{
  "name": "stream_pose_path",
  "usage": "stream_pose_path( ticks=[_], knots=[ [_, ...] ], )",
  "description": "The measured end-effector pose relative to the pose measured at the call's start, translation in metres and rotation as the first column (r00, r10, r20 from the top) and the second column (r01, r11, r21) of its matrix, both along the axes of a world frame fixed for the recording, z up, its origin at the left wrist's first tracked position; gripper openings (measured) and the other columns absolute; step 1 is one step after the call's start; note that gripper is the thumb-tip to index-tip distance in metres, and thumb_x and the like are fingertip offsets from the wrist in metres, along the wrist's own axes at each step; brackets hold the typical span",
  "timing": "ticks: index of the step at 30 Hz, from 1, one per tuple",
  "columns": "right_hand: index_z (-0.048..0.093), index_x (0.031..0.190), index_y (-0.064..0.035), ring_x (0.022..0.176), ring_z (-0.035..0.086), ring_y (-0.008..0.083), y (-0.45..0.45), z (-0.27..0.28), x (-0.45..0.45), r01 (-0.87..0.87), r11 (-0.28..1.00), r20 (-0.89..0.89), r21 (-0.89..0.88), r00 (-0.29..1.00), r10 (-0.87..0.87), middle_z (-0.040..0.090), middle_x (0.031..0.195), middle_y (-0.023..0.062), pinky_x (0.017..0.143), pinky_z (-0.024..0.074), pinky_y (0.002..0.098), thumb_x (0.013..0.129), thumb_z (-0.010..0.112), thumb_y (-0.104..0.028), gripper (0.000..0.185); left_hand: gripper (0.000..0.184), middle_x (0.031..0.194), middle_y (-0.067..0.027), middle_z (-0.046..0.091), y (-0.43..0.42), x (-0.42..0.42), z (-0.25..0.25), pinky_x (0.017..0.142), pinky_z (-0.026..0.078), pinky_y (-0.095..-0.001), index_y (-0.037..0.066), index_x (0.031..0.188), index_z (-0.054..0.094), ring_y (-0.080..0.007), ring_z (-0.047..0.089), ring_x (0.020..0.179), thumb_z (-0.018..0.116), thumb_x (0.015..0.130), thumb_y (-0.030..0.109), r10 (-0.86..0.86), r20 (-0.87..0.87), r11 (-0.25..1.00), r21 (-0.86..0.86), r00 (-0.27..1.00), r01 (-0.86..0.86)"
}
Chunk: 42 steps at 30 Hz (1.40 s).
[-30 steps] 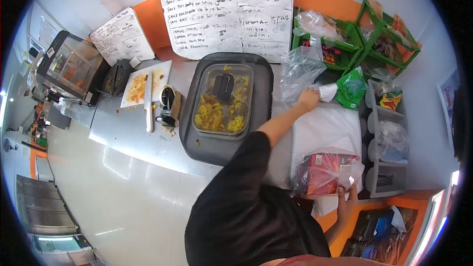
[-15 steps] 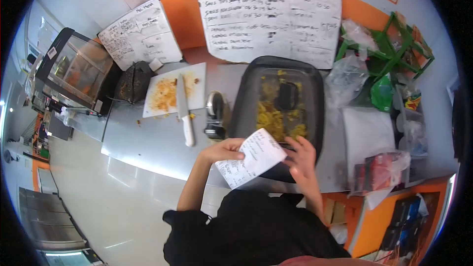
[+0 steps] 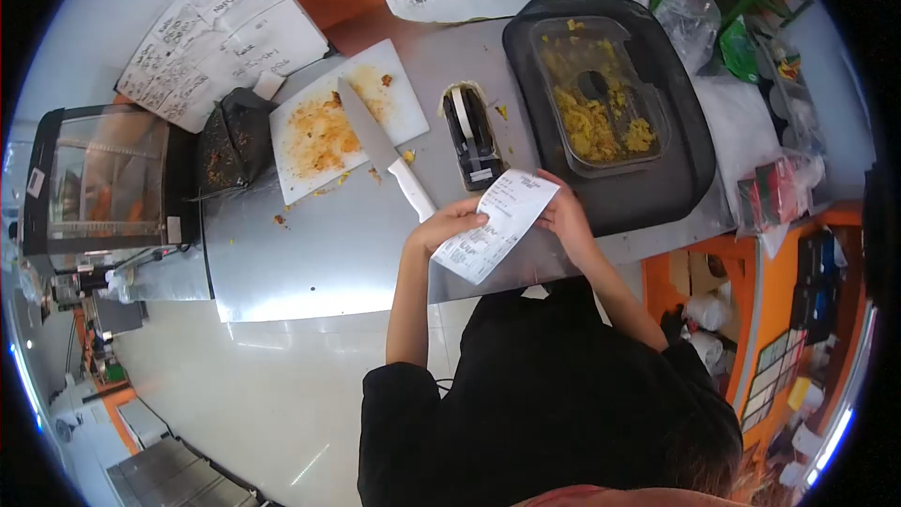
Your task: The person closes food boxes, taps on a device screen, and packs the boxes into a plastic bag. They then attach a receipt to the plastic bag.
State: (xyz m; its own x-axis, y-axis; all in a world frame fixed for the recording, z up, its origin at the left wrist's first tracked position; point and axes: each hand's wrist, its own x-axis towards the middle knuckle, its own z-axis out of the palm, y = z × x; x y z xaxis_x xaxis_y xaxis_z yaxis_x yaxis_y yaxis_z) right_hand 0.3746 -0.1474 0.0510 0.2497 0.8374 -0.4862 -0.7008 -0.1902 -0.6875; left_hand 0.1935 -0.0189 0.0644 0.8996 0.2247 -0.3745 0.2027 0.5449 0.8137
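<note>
A printed paper receipt (image 3: 497,230) is pinched along its left edge by my left hand (image 3: 446,223). My right hand (image 3: 565,214) has its fingers closed at the receipt's upper right edge, partly behind the paper. Just beyond the receipt stands a black tape dispenser (image 3: 481,152). To the right, a dark tray (image 3: 683,192) holds a clear plastic container (image 3: 608,169) with yellow food pieces (image 3: 587,122) in it. A knife with a white handle (image 3: 410,186) lies partly on a stained white cutting board (image 3: 399,75), its handle end close to my left hand.
Left of the board sit a dark speckled bag (image 3: 230,145) and a glass display case (image 3: 103,178). Handwritten whiteboards (image 3: 225,38) lean at the back. Plastic bags (image 3: 690,28) and a red package (image 3: 774,192) are at the right. Food crumbs dot the metal counter (image 3: 272,272).
My right hand has moved from open beside the receipt to closed at its edge. The view has tilted down and turned, so the counter appears higher in the picture.
</note>
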Motion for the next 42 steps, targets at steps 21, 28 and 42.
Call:
stream_pose_path(
  ticks=[21,28,42],
  knots=[
    [0.062,0.070,-0.0148,0.100,0.040,0.0298,0.084,0.005,-0.042,-0.006,0.998,0.998,0.057,0.002,-0.057,0.050,0.100,0.0066,0.085,0.0263,0.0416,0.069,0.059,-0.028,0.014,0.029,0.082,-0.0059,0.062,0.022,0.023,-0.060,0.057,0.049,-0.0215,-0.001,0.099,0.057,-0.0097,0.060,0.066,0.059,0.079,0.020,-0.020,-0.114,0.998,0.054,0.993,0.026],
    [0.060,0.067,-0.0115,0.076,0.050,0.0176,-0.039,0.025,-0.051,-0.382,0.919,0.907,-0.092,0.348,0.236,0.053,0.080,0.0018,0.072,0.0336,0.0333,0.070,0.062,-0.021,0.010,0.032,0.081,-0.0078,0.062,0.025,0.022,-0.052,0.057,0.049,-0.0221,-0.003,0.097,0.057,-0.0105,0.060,0.065,0.060,0.079,0.023,-0.035,-0.190,0.999,0.011,0.981,0.037],
    [0.054,0.069,-0.0039,0.074,0.044,0.0130,-0.068,-0.021,-0.079,-0.322,0.947,0.741,-0.005,0.635,0.220,0.047,0.076,0.0026,0.066,0.0363,0.0254,0.077,0.059,-0.017,0.016,0.041,0.093,-0.0151,0.059,0.029,0.011,-0.097,0.077,0.045,-0.0328,-0.007,0.105,0.051,-0.0237,0.058,0.083,0.042,0.080,0.024,0.182,0.385,0.882,-0.470,0.905,0.023]
  ],
)
